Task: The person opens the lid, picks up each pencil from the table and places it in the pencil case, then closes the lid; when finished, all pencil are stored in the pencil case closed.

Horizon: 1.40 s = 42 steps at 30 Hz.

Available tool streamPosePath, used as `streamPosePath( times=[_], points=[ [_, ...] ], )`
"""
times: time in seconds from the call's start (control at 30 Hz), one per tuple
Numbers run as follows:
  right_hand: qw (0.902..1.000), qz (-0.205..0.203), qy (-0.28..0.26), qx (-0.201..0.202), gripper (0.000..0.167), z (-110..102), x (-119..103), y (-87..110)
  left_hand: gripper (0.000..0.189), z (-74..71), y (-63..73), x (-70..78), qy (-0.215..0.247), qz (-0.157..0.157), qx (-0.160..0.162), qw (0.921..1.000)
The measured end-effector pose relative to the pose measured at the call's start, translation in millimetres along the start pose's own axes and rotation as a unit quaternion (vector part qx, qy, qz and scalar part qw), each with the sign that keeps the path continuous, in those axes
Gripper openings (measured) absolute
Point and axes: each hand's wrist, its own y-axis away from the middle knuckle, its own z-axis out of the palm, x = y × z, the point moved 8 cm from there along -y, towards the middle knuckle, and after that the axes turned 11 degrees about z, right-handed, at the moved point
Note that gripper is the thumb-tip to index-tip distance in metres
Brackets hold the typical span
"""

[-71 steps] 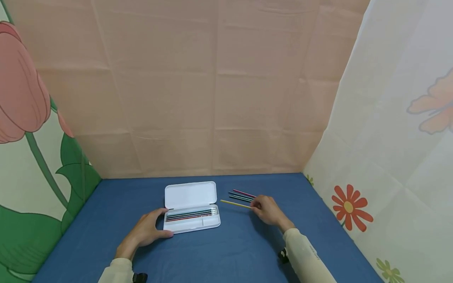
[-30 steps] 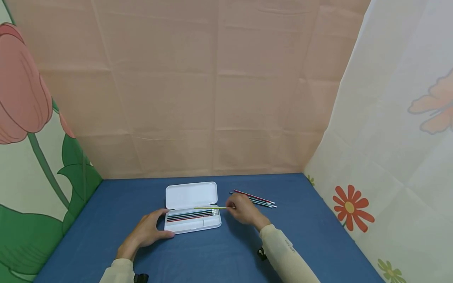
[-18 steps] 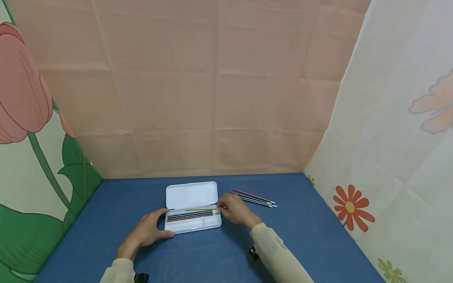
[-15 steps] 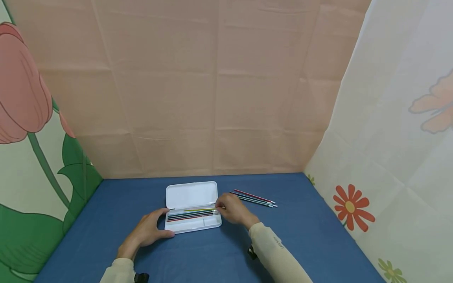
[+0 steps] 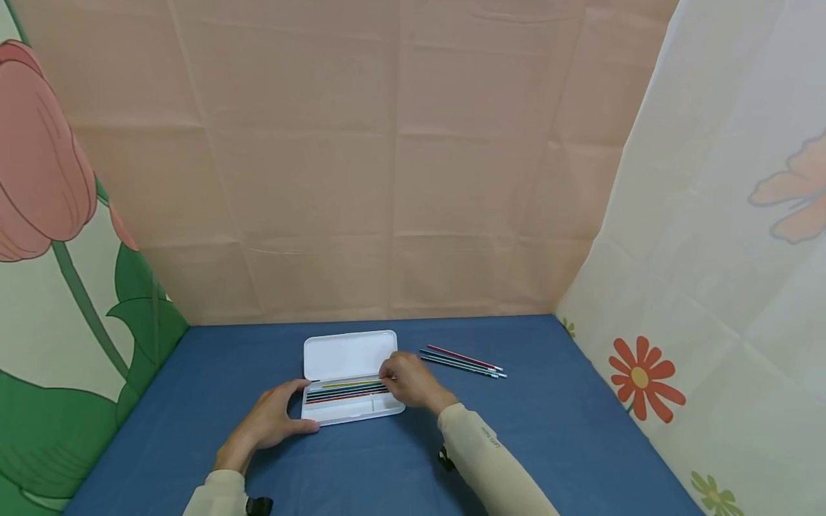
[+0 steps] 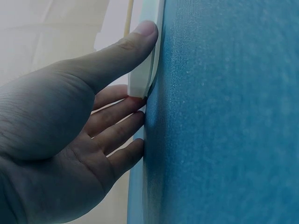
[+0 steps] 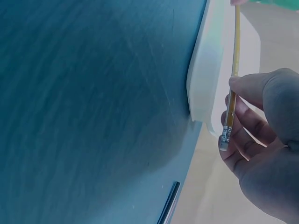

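My left hand (image 5: 267, 419) holds the left end of a white pencil case (image 5: 338, 411), thumb on its front edge and fingers at the back edge. The case lies with its lid (image 5: 350, 356) raised. Several dark pencils and a red one (image 5: 345, 398) lie side by side in its tray. Over the tray's back part, my right hand (image 5: 416, 380) pinches a yellow pencil (image 7: 236, 42) near its eraser end (image 7: 224, 140), thumb against fingers. Its tip points left, along the row. Whether the yellow pencil touches the tray floor I cannot tell.
Several more pencils (image 5: 461, 362), dark and red, lie loosely grouped on the blue cloth (image 5: 361, 473), right of the case. A beige sheet (image 5: 387, 179) hangs behind the table, with flower-printed cloths (image 5: 710, 301) at the sides.
My right hand has carried the yellow pencil left from beside the loose pencils to over the case's tray, sliding further left in the last half second. My left hand has kept its place.
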Motion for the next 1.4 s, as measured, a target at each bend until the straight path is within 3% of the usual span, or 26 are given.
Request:
streamPosePath(
  times=[0.93, 1.4],
  points=[
    [0.9997, 0.023, -0.001, -0.011, 0.009, 25.4, -6.6, -17.0, 0.100, -0.1, -0.6, 0.7, 0.005, -0.005, 0.000, 1.0000],
    [0.9994, 0.033, 0.004, 0.004, 0.007, 27.0, -9.1, -20.0, 0.100, 0.9, -0.7, -0.1, 0.005, -0.009, 0.002, 0.9999]
  ],
)
